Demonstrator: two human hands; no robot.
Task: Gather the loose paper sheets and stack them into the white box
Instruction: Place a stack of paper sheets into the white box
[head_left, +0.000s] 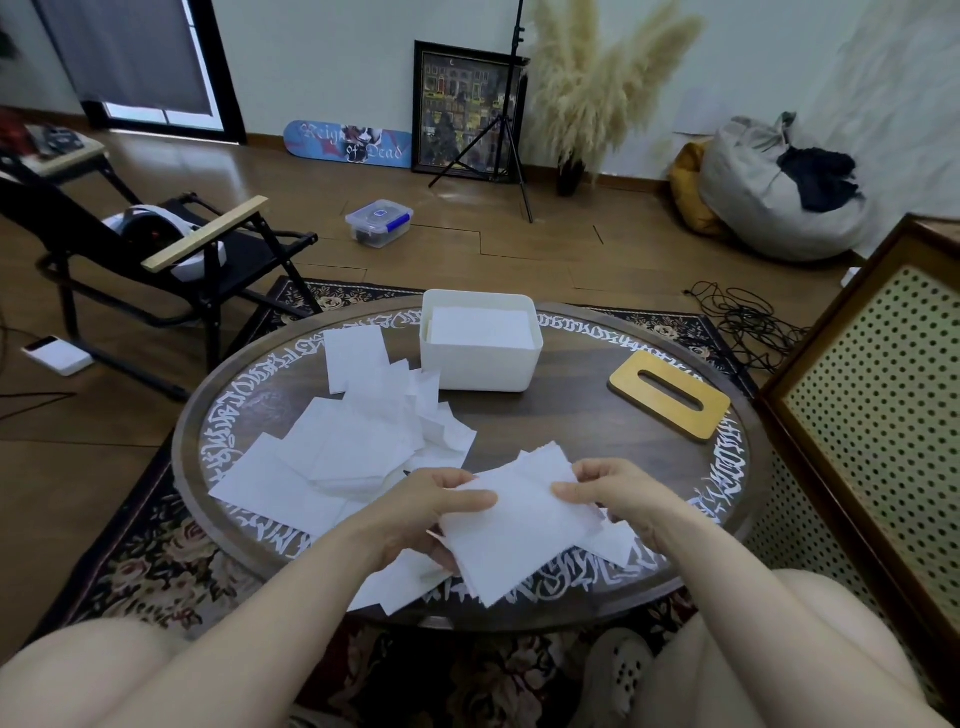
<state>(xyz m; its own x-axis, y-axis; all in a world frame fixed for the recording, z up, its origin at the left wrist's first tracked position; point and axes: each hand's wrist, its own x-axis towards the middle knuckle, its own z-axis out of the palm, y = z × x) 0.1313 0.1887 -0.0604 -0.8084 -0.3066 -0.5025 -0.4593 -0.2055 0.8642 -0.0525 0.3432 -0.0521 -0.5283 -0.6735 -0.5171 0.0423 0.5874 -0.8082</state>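
White crinkled sheets (519, 525) (rectangular) between both hands.

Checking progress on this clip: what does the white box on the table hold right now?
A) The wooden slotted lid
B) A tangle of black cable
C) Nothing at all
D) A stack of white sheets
D: the white box is open-topped, with flat white sheets stacked inside, while the wooden slotted lid lies apart on the table.

"Reign of Dead" on the blue skateboard deck (347, 144) against the wall.
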